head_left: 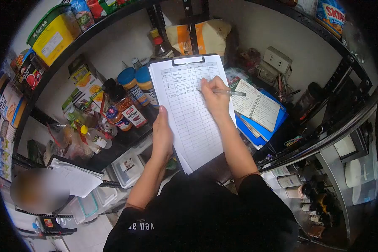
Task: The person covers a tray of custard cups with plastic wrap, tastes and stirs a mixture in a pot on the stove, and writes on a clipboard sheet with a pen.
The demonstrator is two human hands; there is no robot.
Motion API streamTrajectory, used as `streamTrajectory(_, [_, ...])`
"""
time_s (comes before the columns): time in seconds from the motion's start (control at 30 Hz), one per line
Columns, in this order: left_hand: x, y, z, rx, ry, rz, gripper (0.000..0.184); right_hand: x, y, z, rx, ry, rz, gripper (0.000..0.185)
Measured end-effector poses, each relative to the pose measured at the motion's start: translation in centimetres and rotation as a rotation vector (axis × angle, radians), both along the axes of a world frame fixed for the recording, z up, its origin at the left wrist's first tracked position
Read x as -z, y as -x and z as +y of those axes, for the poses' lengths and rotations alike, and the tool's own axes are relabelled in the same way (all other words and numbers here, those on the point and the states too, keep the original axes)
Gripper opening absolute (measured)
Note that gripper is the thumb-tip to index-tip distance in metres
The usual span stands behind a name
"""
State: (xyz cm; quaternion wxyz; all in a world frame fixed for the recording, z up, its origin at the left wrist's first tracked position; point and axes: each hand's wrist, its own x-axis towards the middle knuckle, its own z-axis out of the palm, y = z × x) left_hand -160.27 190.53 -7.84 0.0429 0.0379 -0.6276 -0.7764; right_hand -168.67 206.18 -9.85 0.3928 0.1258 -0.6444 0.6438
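Note:
A clipboard (pixel 197 126) with a stack of printed table sheets lies in front of my body, its black clip at the top. Handwriting fills the upper rows; the lower rows are blank. My left hand (pixel 162 134) grips the clipboard's left edge, thumb on the paper and the other fingers hidden behind it. My right hand (pixel 215 98) is closed around a pen (pixel 229 92), whose tip meets the sheet near the lowest written rows. Just right of the clipboard, an open spiral notebook (pixel 256 105) rests on a blue folder (pixel 277 122).
Jars (pixel 136 90) and a red-flake spice container (pixel 132 111) stand left of the clipboard. Behind it are a sauce bottle (pixel 159 47) and a socket box (pixel 277 59). A shelf with a yellow tub (pixel 52 38) curves overhead. Another person's blurred head (pixel 40 190) is at lower left, beside papers (pixel 77 178).

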Motion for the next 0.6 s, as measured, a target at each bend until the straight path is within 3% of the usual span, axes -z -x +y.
streamTrajectory(0.6, [-1.1,-0.7,0.5,0.000,0.006,-0.018,0.060,-0.9,-0.7,0.1,-0.040,0.004,-0.058,0.034])
